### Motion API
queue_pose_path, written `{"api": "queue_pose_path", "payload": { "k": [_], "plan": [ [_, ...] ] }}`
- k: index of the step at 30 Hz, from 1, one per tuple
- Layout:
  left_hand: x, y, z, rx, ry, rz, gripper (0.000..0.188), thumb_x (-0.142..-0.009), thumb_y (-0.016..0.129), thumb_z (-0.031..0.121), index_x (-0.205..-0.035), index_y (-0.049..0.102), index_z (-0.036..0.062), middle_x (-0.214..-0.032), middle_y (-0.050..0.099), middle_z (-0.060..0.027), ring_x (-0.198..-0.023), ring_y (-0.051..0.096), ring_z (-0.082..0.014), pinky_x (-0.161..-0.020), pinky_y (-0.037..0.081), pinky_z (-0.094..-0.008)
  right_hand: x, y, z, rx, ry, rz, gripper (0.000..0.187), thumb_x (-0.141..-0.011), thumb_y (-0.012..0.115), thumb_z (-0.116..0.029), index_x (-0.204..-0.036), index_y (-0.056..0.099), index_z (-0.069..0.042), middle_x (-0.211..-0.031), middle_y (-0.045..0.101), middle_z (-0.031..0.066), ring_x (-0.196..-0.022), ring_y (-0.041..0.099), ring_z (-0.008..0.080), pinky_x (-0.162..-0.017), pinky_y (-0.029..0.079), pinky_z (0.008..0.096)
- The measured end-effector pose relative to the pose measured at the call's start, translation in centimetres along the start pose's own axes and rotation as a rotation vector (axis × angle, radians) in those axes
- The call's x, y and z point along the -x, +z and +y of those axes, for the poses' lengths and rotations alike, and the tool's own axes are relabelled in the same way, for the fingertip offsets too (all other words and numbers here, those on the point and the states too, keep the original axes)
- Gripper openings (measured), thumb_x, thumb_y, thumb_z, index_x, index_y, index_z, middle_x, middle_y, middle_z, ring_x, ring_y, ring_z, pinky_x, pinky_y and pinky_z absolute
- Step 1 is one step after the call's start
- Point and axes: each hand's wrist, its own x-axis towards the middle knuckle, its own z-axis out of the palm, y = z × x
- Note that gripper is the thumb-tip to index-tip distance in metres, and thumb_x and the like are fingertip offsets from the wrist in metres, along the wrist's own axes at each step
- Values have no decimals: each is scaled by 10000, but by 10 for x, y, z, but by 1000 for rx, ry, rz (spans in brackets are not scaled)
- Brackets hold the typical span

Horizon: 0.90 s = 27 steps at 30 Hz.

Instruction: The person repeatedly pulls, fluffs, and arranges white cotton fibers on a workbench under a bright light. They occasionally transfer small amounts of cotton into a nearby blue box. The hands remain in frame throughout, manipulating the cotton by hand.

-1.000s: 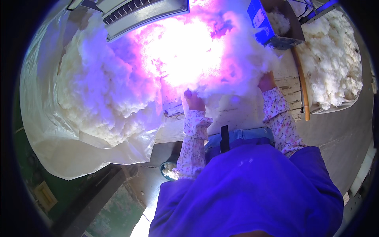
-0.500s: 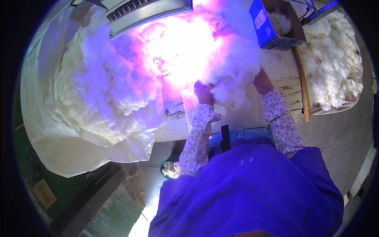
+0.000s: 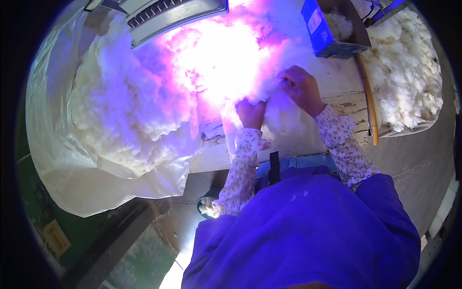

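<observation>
A loose wad of white cotton fluff (image 3: 284, 114) lies on the pale worktop in front of me, its far left side washed out by a very bright lamp glare. My left hand (image 3: 251, 114) is closed at the near left side of the wad, the fingertips sunk in fluff. Over its right part my right hand (image 3: 303, 90) bends at the wrist, thumb and fingers pinched together on wisps of the cotton. How much each hand grips is hidden by fluff and glare.
A large heap of fluff (image 3: 130, 106) fills a clear plastic bag (image 3: 53, 144) at left. Above hangs a grey lamp housing (image 3: 178, 18). At right are a blue box (image 3: 320, 30) holding some fluff, a wooden stick (image 3: 369, 103) and another fluff pile (image 3: 402, 72).
My right hand has moved left and inward from the wad's right edge, and the fluff there no longer reaches as far right. The left hand has stayed nearly in place.
</observation>
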Motion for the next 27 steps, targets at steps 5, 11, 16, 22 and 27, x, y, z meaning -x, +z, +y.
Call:
{"api": "queue_pose_path", "payload": {
  "k": [5,11,16,22,27],
  "plan": [
    [21,-25,31,12,477,535,657,-581,783,279,-1157,542,76,-1328,327,-227,-1224,297,-440,-1000,240,-567,7,10,23,-372,213,79,84,-786,606,-24,-868,600,-35,-762,578,12,-614,523,99,-585,446,243],
    [-8,-5,36,-274,741,137,625,-623,763,262,-1204,532,272,-1385,284,-153,-1267,236,-430,-983,237,-593,10,9,29,-447,498,-46,44,-819,575,-16,-860,560,-20,-780,599,45,-632,541,81,-563,434,199],
    [-30,18,11,-413,551,-33,500,-753,619,431,-1210,504,264,-1271,433,-201,-1244,281,-438,-966,247,-583,15,-28,22,-664,480,132,46,-849,526,-36,-805,514,-44,-748,597,42,-628,548,67,-546,438,193],
    [-39,27,1,-350,569,-19,523,-749,628,441,-1220,486,265,-1256,429,-216,-1216,331,-432,-956,268,-570,60,-14,8,-255,228,-258,17,-759,536,-18,-775,537,-25,-760,577,99,-657,585,181,-571,478,301],
    [-39,27,1,-339,547,-40,551,-750,624,457,-1240,466,261,-1262,420,-232,-1209,345,-435,-954,280,-566,90,26,11,203,-39,-335,94,-727,549,-104,-785,581,-38,-736,575,119,-698,582,293,-618,478,405]
  ]
}}
